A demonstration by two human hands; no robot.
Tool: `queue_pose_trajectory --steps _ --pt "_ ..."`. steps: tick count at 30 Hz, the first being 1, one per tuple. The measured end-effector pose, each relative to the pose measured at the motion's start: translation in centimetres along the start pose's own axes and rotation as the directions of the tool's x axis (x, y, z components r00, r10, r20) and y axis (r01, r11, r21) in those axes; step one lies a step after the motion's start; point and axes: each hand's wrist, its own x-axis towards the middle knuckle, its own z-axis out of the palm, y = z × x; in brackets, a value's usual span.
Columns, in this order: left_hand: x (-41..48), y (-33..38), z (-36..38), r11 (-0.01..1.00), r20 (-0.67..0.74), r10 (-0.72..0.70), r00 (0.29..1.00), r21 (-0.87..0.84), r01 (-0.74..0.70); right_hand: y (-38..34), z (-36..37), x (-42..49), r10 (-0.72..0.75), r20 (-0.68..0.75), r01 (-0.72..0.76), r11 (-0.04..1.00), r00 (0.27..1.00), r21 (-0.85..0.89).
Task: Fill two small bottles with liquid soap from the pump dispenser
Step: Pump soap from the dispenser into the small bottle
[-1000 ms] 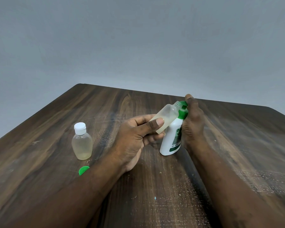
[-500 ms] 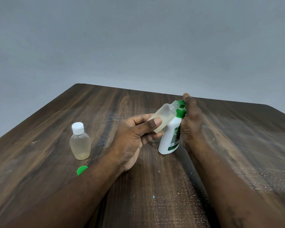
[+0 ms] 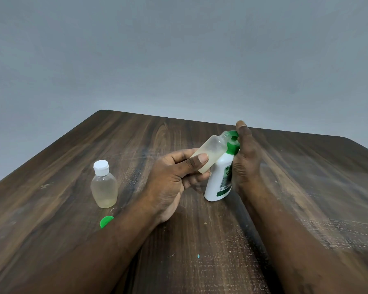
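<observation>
I see the left hand clamped around an open small bottle, tilted so its neck meets the green spout of the pump dispenser. A little pale soap sits in its lower end. The right hand grips the dispenser, which stands on the worktop. A capped bottle stands well left, a green cap lying near it.

dark wood table, capped small bottle, green cap, pump dispenser seemingly standing
</observation>
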Motion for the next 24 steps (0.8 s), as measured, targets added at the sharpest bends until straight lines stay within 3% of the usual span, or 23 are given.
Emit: queue_pose_trajectory --steps 24 --pt "0.13 -0.12 0.14 1.0 0.008 0.005 1.0 -0.008 -0.005 0.35 -0.32 0.48 0.007 0.034 -0.008 0.999 0.999 0.034"
